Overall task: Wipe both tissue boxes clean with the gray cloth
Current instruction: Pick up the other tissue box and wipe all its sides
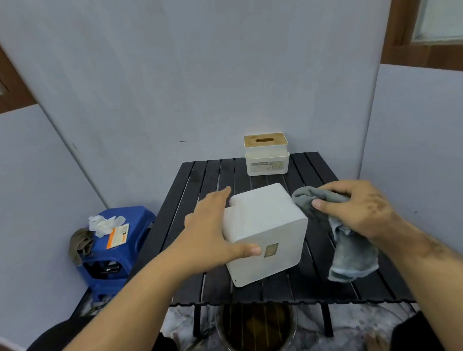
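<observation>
Left hand (214,228) is clasping the white tissue box (266,234); right hand (357,207) is clutching the gray cloth (340,250). Box is tilting, likely slipping under hard wiping.

Brightness: moderate, even indoor light; grey walls (195,71) evenly lit.
Shadows: soft, faint beside the white box (266,234) on the black tabletop (199,181).
Glare: slight pale sheen along the tabletop slats.
Distortion: wide-angle; wall edges and window frames (404,38) lean outward.
Sharpness: soft overall, slightly blurred toward the bottom.
</observation>
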`<state>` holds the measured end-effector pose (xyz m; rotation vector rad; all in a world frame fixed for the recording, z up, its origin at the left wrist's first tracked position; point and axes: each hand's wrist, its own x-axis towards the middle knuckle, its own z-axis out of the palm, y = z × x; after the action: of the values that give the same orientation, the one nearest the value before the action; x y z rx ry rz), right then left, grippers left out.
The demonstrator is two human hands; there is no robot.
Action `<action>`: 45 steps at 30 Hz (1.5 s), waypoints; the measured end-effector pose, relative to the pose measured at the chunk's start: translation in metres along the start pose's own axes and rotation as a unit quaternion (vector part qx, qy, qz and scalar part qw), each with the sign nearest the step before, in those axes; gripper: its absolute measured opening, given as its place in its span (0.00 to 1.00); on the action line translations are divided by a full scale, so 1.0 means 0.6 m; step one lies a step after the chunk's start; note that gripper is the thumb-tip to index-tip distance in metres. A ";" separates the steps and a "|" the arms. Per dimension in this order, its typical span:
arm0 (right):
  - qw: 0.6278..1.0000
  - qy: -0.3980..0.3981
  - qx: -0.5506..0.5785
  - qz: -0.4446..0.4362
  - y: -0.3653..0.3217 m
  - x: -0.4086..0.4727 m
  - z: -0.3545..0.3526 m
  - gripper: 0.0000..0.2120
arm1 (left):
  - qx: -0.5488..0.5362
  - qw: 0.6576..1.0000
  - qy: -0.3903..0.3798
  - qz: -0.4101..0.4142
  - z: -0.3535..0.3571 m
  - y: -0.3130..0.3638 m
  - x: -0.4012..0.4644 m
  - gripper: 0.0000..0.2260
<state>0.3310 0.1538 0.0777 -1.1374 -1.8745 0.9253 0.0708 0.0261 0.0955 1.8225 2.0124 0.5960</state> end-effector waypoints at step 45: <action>0.971 0.068 -0.159 -0.168 -0.010 0.004 0.003 0.16 | -0.173 0.981 0.049 0.077 0.027 -0.125 0.057 0.44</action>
<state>0.3266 0.1539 0.0825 -0.9903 -2.0644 0.3581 0.0123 0.0554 0.0423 1.7706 1.7026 1.0299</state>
